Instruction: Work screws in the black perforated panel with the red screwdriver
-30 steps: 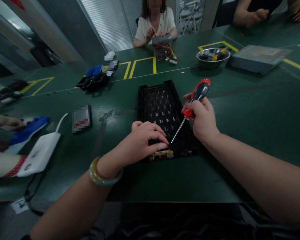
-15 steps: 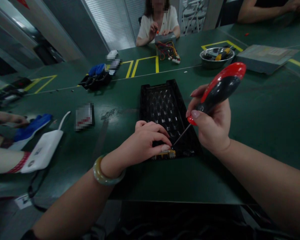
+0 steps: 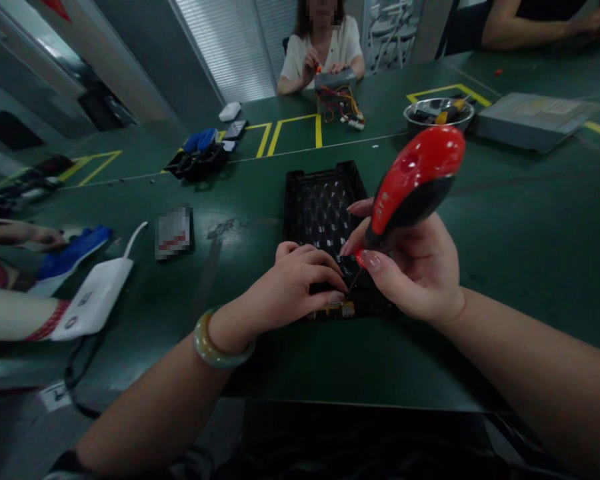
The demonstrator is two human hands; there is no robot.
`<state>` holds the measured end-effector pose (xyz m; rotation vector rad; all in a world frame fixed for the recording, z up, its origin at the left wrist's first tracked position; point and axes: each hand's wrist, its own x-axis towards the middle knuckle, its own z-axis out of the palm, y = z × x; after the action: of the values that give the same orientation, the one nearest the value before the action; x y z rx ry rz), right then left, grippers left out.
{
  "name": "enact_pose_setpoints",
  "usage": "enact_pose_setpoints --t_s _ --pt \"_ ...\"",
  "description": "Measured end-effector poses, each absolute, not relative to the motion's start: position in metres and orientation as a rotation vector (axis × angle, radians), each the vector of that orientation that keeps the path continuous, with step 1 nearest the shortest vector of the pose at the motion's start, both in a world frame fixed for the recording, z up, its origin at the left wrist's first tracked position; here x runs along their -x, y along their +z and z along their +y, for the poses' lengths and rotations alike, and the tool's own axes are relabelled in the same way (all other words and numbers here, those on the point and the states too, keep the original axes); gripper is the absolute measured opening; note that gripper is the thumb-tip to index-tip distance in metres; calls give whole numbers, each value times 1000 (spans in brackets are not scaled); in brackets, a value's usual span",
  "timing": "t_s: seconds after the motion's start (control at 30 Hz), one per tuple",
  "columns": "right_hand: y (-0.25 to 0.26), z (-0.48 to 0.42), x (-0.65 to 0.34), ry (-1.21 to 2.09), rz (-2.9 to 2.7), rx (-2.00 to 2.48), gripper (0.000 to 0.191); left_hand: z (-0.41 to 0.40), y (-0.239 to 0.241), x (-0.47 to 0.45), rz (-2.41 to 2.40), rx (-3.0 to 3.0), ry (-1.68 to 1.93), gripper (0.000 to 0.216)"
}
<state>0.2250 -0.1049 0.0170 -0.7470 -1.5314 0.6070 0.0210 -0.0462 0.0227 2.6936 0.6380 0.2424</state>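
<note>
A black plastic casing point(image 3: 325, 207) with a patterned inner floor lies in front of me. A small yellowish circuit board point(image 3: 349, 309) sits along its near edge. My left hand point(image 3: 300, 280) reaches in from the left, fingers bent over the casing and thumb at the board; what lies under the fingers is hidden. A red and black screwdriver point(image 3: 417, 177) is in my right hand point(image 3: 415, 267), gripped low on its handle. Its shaft slants down and left, the tip close to my left fingertips by the board. Whether the tip sits in a screw cannot be seen.
A metal bowl of tools point(image 3: 437, 113) and a flat grey metal box point(image 3: 535, 120) stand at back right. A black tray with blue items point(image 3: 200, 153) is back left. A co-worker's arm with a white device point(image 3: 93, 300) is at left. Another person works opposite on a wired box point(image 3: 336, 90).
My right hand has moved left and slightly down, and the screwdriver now stands more upright, its handle turned. The left hand stays at the board. The whole view has shifted slightly.
</note>
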Motion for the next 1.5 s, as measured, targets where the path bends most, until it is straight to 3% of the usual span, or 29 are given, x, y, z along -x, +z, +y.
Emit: enact_pose_setpoints --t_s 0.6,0.77,1.07,1.23,1.37,1.5 --pt "9 -92 -232 612 -1395 861 24 -48 28 -22 667 -2641 205 11" --pt "9 -94 -233 628 -1343 891 36 -47 27 -22 660 -2638 216 10" --pt "17 -98 -228 609 -1382 800 20 -46 27 -22 652 -2623 204 11" --pt "17 -98 -224 665 -1326 715 42 -46 28 -22 648 -2620 198 10" --pt "14 -95 -223 629 -1336 662 29 -46 27 -22 648 -2613 200 10" --pt "13 -93 -226 531 -1383 656 33 -45 27 -21 649 -2603 209 11"
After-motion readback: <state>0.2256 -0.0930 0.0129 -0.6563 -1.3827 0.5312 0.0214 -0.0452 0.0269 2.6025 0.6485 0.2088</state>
